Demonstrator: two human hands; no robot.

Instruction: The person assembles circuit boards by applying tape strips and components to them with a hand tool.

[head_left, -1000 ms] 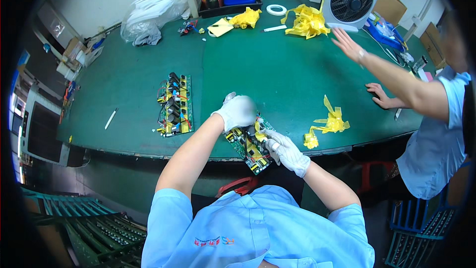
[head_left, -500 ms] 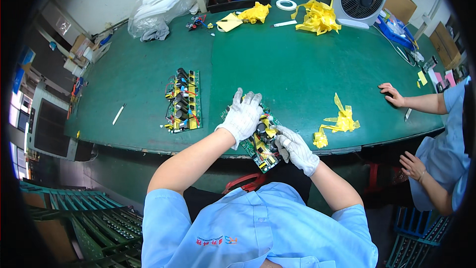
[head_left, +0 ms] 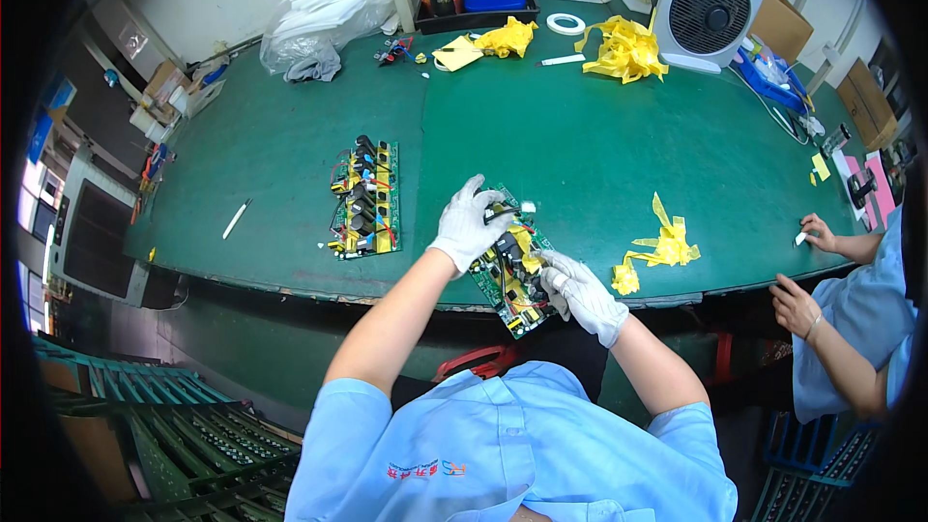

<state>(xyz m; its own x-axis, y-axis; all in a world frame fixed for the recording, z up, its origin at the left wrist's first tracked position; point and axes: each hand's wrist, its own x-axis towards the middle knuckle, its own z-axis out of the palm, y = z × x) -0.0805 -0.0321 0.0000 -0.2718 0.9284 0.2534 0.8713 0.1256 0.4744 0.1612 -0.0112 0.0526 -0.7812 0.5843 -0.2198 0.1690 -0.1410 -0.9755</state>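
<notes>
Green covers the big surface [head_left: 541, 126]. The blue shirt [head_left: 474, 425] is close by. A circuit board [head_left: 510, 280] pokes past the surface's edge, maybe so it's easy to reach. The left hand [head_left: 470, 227] bends over its far end, the right hand [head_left: 585, 298] curls at its side; I can't tell whether either pinches. Smallest: the shirt's red writing [head_left: 414, 472].
</notes>
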